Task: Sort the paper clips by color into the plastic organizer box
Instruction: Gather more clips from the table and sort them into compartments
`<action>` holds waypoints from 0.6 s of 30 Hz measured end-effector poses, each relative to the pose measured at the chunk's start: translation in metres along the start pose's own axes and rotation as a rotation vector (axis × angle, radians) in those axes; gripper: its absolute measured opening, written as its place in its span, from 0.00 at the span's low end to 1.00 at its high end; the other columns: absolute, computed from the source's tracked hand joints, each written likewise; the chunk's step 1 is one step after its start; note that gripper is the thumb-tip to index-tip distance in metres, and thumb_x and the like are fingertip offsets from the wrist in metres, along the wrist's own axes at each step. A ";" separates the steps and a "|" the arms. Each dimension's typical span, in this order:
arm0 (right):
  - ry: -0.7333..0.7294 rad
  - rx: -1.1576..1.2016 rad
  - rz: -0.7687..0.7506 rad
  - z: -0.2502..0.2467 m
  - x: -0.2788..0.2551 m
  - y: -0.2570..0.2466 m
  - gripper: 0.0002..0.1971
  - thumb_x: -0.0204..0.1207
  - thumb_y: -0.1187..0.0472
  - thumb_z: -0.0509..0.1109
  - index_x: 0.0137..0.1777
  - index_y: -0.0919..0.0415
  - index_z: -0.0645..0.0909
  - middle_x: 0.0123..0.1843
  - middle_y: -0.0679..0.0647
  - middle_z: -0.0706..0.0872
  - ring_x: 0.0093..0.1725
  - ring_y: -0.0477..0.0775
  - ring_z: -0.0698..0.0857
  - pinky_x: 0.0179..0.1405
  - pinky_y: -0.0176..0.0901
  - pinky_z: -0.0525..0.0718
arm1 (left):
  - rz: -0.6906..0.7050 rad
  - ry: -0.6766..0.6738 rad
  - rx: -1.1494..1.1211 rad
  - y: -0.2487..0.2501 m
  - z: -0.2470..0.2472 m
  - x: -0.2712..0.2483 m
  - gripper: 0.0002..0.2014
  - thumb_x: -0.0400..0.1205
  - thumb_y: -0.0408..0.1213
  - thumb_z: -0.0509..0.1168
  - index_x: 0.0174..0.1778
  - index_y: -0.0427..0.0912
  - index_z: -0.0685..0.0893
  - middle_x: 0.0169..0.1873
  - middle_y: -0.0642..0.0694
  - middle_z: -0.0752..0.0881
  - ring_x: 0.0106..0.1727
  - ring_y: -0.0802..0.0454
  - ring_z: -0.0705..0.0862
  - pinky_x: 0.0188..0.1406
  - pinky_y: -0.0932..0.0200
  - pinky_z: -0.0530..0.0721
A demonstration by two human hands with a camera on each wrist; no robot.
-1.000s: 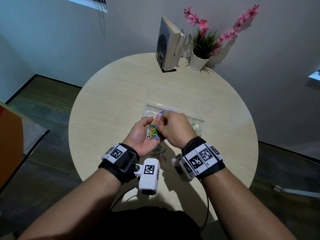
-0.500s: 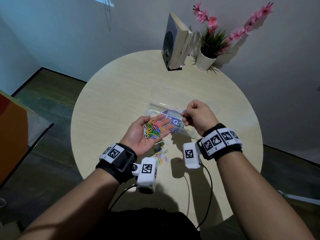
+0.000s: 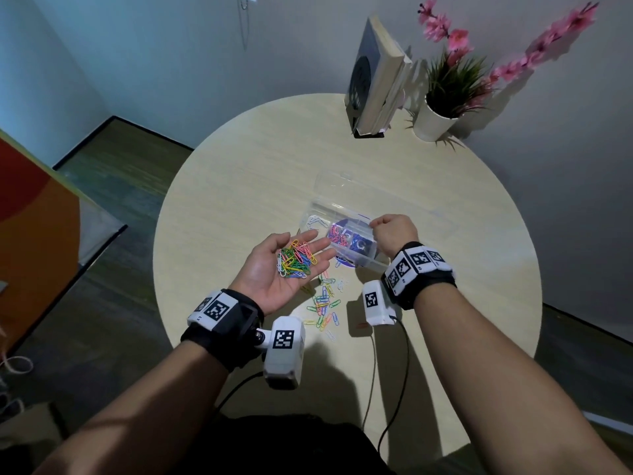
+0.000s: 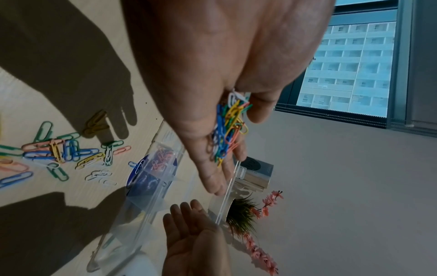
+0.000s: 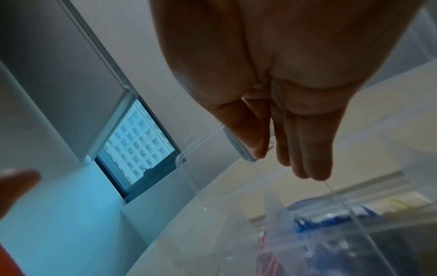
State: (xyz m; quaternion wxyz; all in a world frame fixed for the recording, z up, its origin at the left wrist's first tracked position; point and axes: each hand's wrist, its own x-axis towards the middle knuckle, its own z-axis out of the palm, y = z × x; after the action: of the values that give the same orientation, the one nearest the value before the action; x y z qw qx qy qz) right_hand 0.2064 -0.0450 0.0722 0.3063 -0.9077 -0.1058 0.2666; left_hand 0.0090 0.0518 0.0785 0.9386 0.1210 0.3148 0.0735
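Paper clips (image 3: 323, 311), thin coloured wire loops, lie scattered on the pale round wood-grain table (image 3: 219, 214). Above them the left hand (image 3: 274, 269) lies flat, palm up, cradling a mixed heap (image 3: 296, 260). Beyond, the right hand (image 3: 394, 233) hovers over the clear plastic organizer box (image 3: 342, 217), grip fingers bent; whether it pinches anything I cannot tell.

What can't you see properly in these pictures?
- Whether the right hand pinches a clip: the head view shows only its back, and the right wrist view shows no clip.
- The organizer box compartments beneath that hand: covered in the head view, blurred in the right wrist view.
- How many paper clips lie in the left hand: tangled, too small.
- The books: titles turned away.
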 end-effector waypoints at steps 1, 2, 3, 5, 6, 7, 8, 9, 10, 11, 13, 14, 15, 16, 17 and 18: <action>0.007 0.028 -0.012 -0.003 -0.002 0.000 0.14 0.75 0.69 0.60 0.38 0.54 0.86 0.45 0.55 0.87 0.47 0.60 0.87 0.51 0.50 0.87 | -0.001 -0.004 0.001 0.000 0.001 0.000 0.20 0.86 0.40 0.50 0.57 0.31 0.82 0.56 0.31 0.87 0.54 0.33 0.88 0.55 0.42 0.84; 0.015 0.073 -0.028 -0.007 -0.007 -0.001 0.14 0.75 0.69 0.61 0.35 0.53 0.83 0.42 0.55 0.87 0.46 0.61 0.88 0.51 0.55 0.88 | -0.006 -0.009 0.004 0.000 0.003 0.001 0.20 0.86 0.40 0.50 0.57 0.31 0.82 0.56 0.31 0.87 0.54 0.33 0.88 0.55 0.42 0.85; 0.018 0.121 -0.053 -0.011 -0.014 -0.003 0.14 0.75 0.70 0.63 0.33 0.53 0.81 0.39 0.54 0.86 0.42 0.61 0.89 0.49 0.58 0.89 | -0.012 -0.015 0.006 0.000 0.005 0.000 0.20 0.85 0.40 0.50 0.56 0.31 0.83 0.56 0.30 0.87 0.54 0.33 0.88 0.54 0.41 0.85; -0.001 0.198 -0.153 -0.018 -0.035 -0.008 0.13 0.75 0.70 0.66 0.34 0.54 0.81 0.35 0.52 0.84 0.35 0.57 0.86 0.41 0.55 0.88 | -0.029 -0.033 0.014 -0.002 0.009 0.000 0.22 0.85 0.40 0.50 0.53 0.30 0.86 0.57 0.30 0.86 0.54 0.33 0.88 0.55 0.41 0.84; -0.023 0.206 -0.224 -0.022 -0.047 -0.011 0.12 0.75 0.70 0.68 0.34 0.54 0.82 0.33 0.51 0.84 0.33 0.55 0.84 0.37 0.50 0.86 | -0.041 -0.044 0.020 -0.003 0.011 -0.001 0.23 0.85 0.40 0.50 0.51 0.30 0.88 0.57 0.30 0.86 0.54 0.33 0.88 0.55 0.41 0.84; -0.044 0.187 -0.289 -0.024 -0.060 -0.014 0.10 0.74 0.68 0.70 0.35 0.54 0.83 0.32 0.49 0.84 0.32 0.52 0.82 0.35 0.47 0.83 | -0.053 -0.053 0.025 -0.005 0.013 -0.002 0.23 0.85 0.40 0.50 0.49 0.30 0.89 0.57 0.30 0.86 0.54 0.33 0.88 0.55 0.41 0.84; -0.064 0.156 -0.343 -0.025 -0.073 -0.018 0.08 0.73 0.67 0.72 0.37 0.53 0.83 0.32 0.48 0.85 0.31 0.49 0.82 0.35 0.43 0.82 | -0.063 -0.054 0.029 -0.007 0.015 -0.003 0.23 0.85 0.40 0.51 0.50 0.30 0.89 0.57 0.30 0.86 0.54 0.33 0.88 0.56 0.41 0.84; -0.083 0.125 -0.380 -0.025 -0.086 -0.021 0.06 0.72 0.66 0.73 0.38 0.53 0.84 0.32 0.48 0.86 0.32 0.48 0.83 0.36 0.41 0.82 | -0.071 -0.053 0.032 -0.009 0.017 -0.004 0.22 0.85 0.40 0.51 0.53 0.30 0.88 0.57 0.30 0.86 0.54 0.33 0.88 0.55 0.40 0.84; -0.107 0.104 -0.399 -0.025 -0.097 -0.024 0.05 0.72 0.65 0.74 0.38 0.54 0.85 0.33 0.49 0.87 0.33 0.48 0.86 0.38 0.40 0.84 | -0.077 -0.053 0.037 -0.011 0.019 -0.005 0.21 0.85 0.40 0.51 0.57 0.30 0.85 0.56 0.30 0.87 0.53 0.34 0.88 0.55 0.41 0.85; -0.128 0.081 -0.411 -0.023 -0.107 -0.027 0.04 0.71 0.65 0.74 0.39 0.55 0.86 0.34 0.50 0.89 0.34 0.49 0.88 0.39 0.41 0.85 | -0.083 -0.062 0.046 -0.013 0.021 -0.006 0.21 0.85 0.40 0.51 0.62 0.30 0.82 0.55 0.31 0.87 0.52 0.36 0.89 0.55 0.41 0.85; -0.129 -0.023 -0.439 -0.020 -0.122 -0.031 0.03 0.72 0.64 0.73 0.42 0.55 0.87 0.34 0.48 0.88 0.34 0.48 0.89 0.39 0.38 0.85 | -0.106 -0.094 0.059 -0.017 0.023 -0.010 0.22 0.85 0.40 0.49 0.66 0.30 0.79 0.52 0.33 0.87 0.49 0.41 0.89 0.54 0.43 0.87; -0.115 -0.097 -0.449 -0.018 -0.128 -0.032 0.03 0.73 0.62 0.73 0.45 0.55 0.88 0.35 0.47 0.86 0.35 0.46 0.87 0.39 0.37 0.83 | -0.119 -0.111 0.053 -0.019 0.025 -0.013 0.22 0.86 0.39 0.49 0.66 0.30 0.79 0.50 0.33 0.87 0.46 0.42 0.90 0.51 0.44 0.89; -0.102 -0.163 -0.448 -0.017 -0.131 -0.032 0.04 0.74 0.60 0.73 0.47 0.55 0.88 0.36 0.47 0.86 0.36 0.46 0.86 0.40 0.37 0.81 | -0.131 -0.126 0.047 -0.020 0.026 -0.015 0.22 0.86 0.39 0.48 0.66 0.30 0.79 0.48 0.34 0.88 0.43 0.44 0.90 0.46 0.45 0.90; -0.089 -0.221 -0.436 -0.015 -0.134 -0.033 0.05 0.74 0.58 0.73 0.49 0.54 0.88 0.38 0.48 0.86 0.37 0.47 0.85 0.40 0.38 0.80 | -0.143 -0.140 0.044 -0.021 0.027 -0.017 0.22 0.86 0.39 0.48 0.67 0.31 0.78 0.45 0.34 0.88 0.40 0.45 0.90 0.42 0.48 0.90; -0.069 -0.275 -0.425 -0.014 -0.135 -0.033 0.06 0.75 0.56 0.73 0.49 0.54 0.87 0.39 0.48 0.84 0.39 0.48 0.83 0.40 0.39 0.78 | -0.153 -0.156 0.048 -0.021 0.028 -0.019 0.21 0.85 0.39 0.49 0.68 0.32 0.77 0.43 0.35 0.88 0.38 0.45 0.89 0.40 0.50 0.89; -0.044 -0.319 -0.416 -0.013 -0.137 -0.034 0.06 0.75 0.55 0.73 0.49 0.53 0.87 0.39 0.47 0.82 0.39 0.48 0.81 0.40 0.39 0.76 | -0.160 -0.170 0.059 -0.022 0.028 -0.021 0.21 0.84 0.38 0.50 0.68 0.33 0.77 0.40 0.37 0.87 0.36 0.46 0.89 0.39 0.52 0.89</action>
State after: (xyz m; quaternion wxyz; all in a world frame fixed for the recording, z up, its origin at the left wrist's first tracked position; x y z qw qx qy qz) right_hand 0.0981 -0.0734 0.1586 0.2051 -0.8973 -0.3373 0.1975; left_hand 0.0113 0.0217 0.1062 0.9607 0.1287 0.2449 -0.0214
